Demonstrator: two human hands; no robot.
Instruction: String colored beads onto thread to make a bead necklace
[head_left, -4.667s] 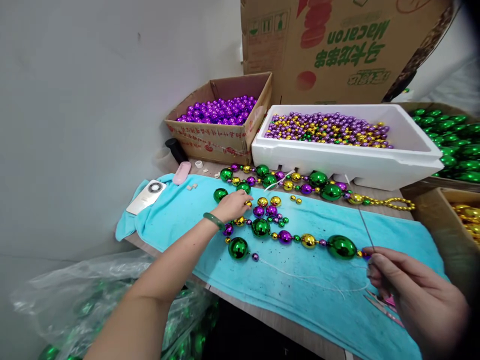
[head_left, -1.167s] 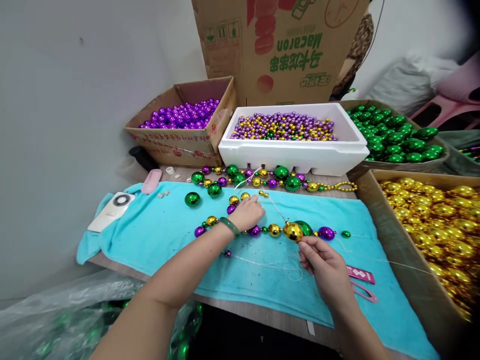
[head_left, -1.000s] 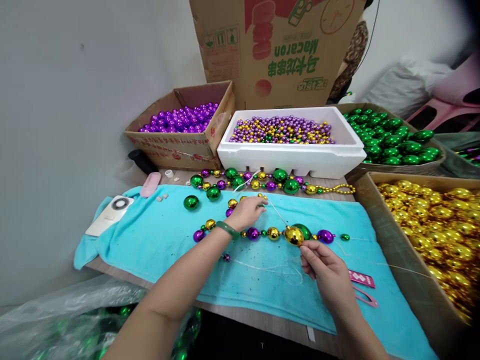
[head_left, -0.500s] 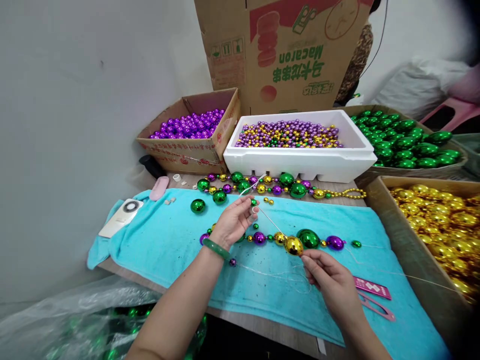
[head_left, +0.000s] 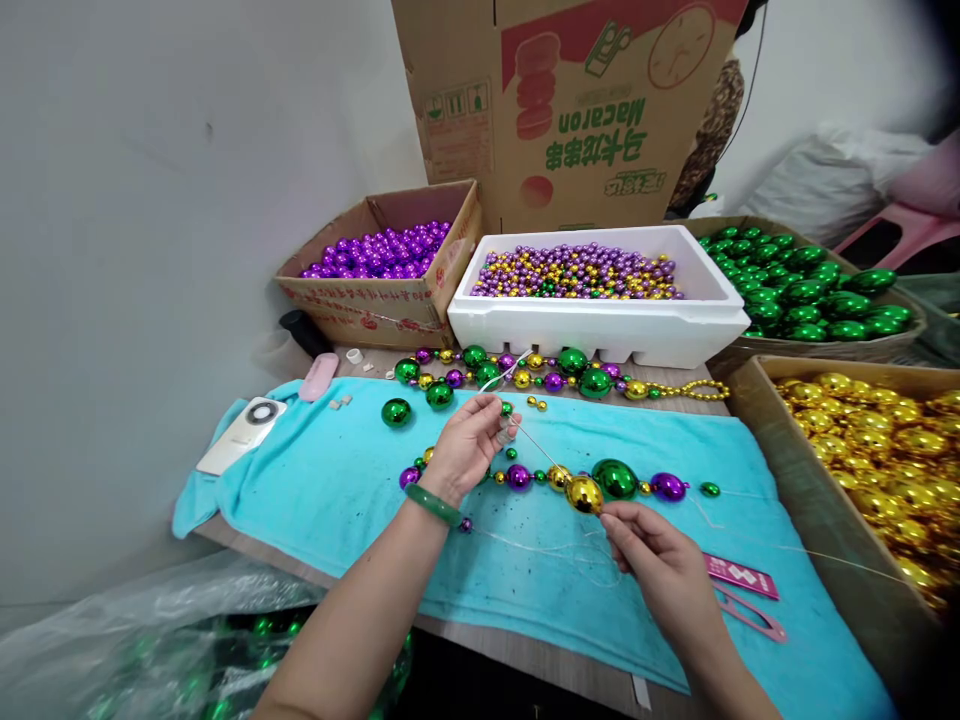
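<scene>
My left hand, with a green bangle at the wrist, is closed on a thin, taut cord. A small green bead is at its fingertips. The cord slants down to a big gold bead, which my right hand pinches between thumb and fingers. Whether the cord passes through this bead I cannot tell. Behind both hands lies a row of beads, among them a big green bead and a purple bead. My left hand hides part of that row.
A finished-looking bead strand lies along the back of the blue towel. Behind stand a carton of purple beads, a white foam box and a green-bead carton. A gold-bead carton borders the right; a phone lies left.
Both hands keep nearly the same place and grip. The gold bead and my right hand have shifted very slightly left in view, along with the scene on the right.
</scene>
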